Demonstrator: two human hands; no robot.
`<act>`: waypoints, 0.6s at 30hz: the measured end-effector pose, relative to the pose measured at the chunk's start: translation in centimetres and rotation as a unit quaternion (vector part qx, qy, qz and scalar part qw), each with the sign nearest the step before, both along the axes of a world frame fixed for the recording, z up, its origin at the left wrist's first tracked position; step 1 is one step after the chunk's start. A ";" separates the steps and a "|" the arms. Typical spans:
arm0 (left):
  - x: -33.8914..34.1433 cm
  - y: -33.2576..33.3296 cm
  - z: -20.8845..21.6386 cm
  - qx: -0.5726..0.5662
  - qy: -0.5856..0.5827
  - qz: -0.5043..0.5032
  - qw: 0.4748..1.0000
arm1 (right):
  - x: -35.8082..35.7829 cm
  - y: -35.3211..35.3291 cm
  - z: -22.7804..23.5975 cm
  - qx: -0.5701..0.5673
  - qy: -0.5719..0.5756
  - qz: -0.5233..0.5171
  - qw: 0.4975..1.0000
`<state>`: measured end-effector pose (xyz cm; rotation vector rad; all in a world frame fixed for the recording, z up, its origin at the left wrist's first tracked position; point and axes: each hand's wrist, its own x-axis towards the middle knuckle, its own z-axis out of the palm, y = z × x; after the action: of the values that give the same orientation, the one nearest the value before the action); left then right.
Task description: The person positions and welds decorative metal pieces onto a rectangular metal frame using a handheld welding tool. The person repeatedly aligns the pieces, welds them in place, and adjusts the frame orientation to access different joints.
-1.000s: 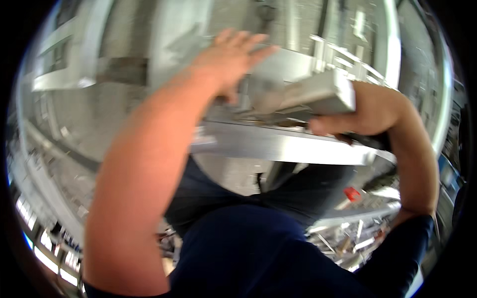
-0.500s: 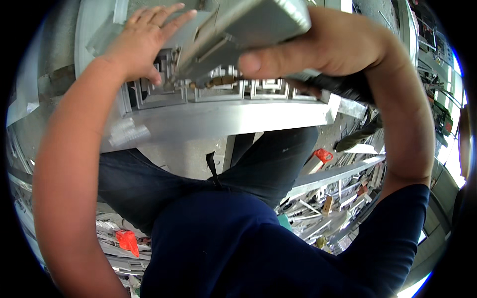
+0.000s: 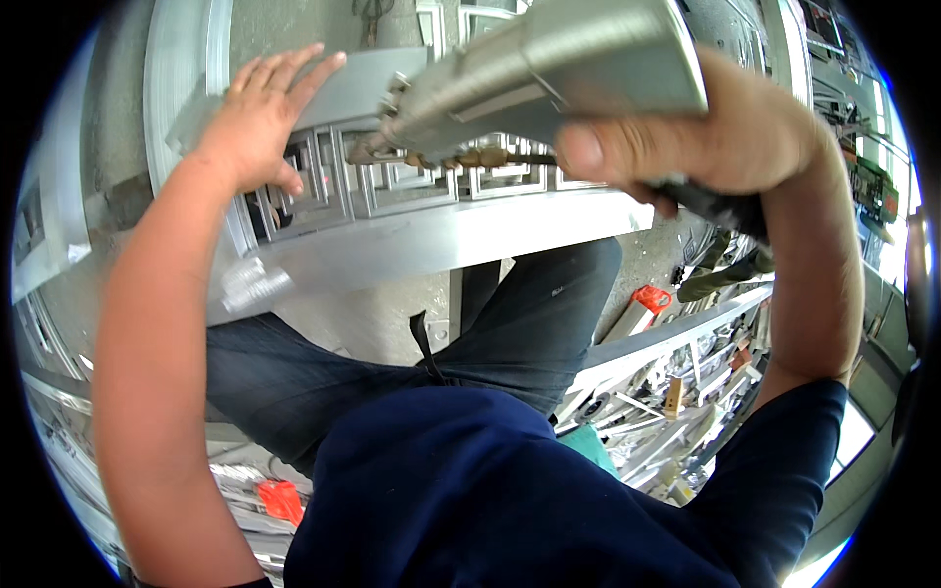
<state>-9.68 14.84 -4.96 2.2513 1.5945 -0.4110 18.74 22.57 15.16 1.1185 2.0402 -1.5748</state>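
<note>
My right hand grips a boxy silver welding gun, holding it over the metal frame at the far side. Brass-coloured fittings and a thin dark line run below its casing, and its narrow tip points left. Under it lies a silver frame with square lattice inserts and a broad near rail. With fingers spread, my left hand is at the frame's left end, beside a flat grey plate. Whether its fingertips touch the metal cannot be made out.
Beneath the frame my legs straddle the floor. Metal offcuts and bars litter the right side, with a red plastic bag among them. Another red bag lies lower left. More metal profiles stand at the left.
My right hand and the welding gun have moved right in the picture. My left hand sits slightly further left and lower, fingers still spread. The whole view has shifted a little.
</note>
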 end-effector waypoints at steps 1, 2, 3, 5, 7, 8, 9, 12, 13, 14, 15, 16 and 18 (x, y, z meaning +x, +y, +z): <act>-0.2 -0.2 -0.3 -0.002 0.010 -0.009 1.000 | 1.0 -0.9 0.7 -0.019 -0.034 -0.031 0.999; 0.0 -0.2 -0.1 -0.011 0.014 -0.003 1.000 | 3.2 -1.8 0.8 0.007 0.005 -0.031 0.999; 0.3 -0.3 0.1 -0.018 0.016 0.000 1.000 | 5.4 -3.1 0.6 0.031 0.045 -0.021 0.998; 0.5 0.0 0.5 -0.028 0.010 -0.004 1.000 | 8.8 -7.9 1.8 0.095 0.013 -0.066 0.993; 0.7 0.1 1.1 -0.040 0.004 0.000 0.999 | 11.4 -13.0 2.9 0.099 -0.045 -0.167 0.980; 0.5 0.2 0.9 -0.045 -0.010 0.000 0.999 | 12.5 -16.2 2.3 0.117 -0.050 -0.224 0.966; 0.2 0.1 0.8 -0.040 -0.016 -0.007 0.999 | 13.8 -19.3 1.4 0.136 -0.046 -0.276 0.950; -0.3 0.0 1.0 -0.040 -0.001 -0.016 0.999 | 16.3 -27.8 -2.4 0.159 -0.085 -0.368 0.912; -0.1 -0.6 1.2 -0.035 0.004 -0.006 0.999 | 17.4 -30.2 -3.7 0.164 -0.094 -0.390 0.901; -0.2 -1.1 1.2 -0.030 0.004 0.003 1.000 | 18.1 -32.3 -4.3 0.216 -0.126 -0.371 0.895; -0.5 -0.8 1.2 -0.016 0.000 0.006 1.000 | 19.0 -34.8 -5.3 0.234 -0.123 -0.407 0.875; -0.7 -1.0 1.2 -0.023 -0.030 0.035 0.999 | 19.7 -36.7 -5.6 0.244 -0.151 -0.429 0.856; -2.2 -2.5 1.5 0.052 -0.084 0.099 0.990 | 22.8 -41.3 -6.9 0.247 -0.234 -0.415 0.844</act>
<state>-11.83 12.32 -3.42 2.1093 1.7636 -0.0845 41.53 -18.71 8.29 2.5396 1.7176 -0.8468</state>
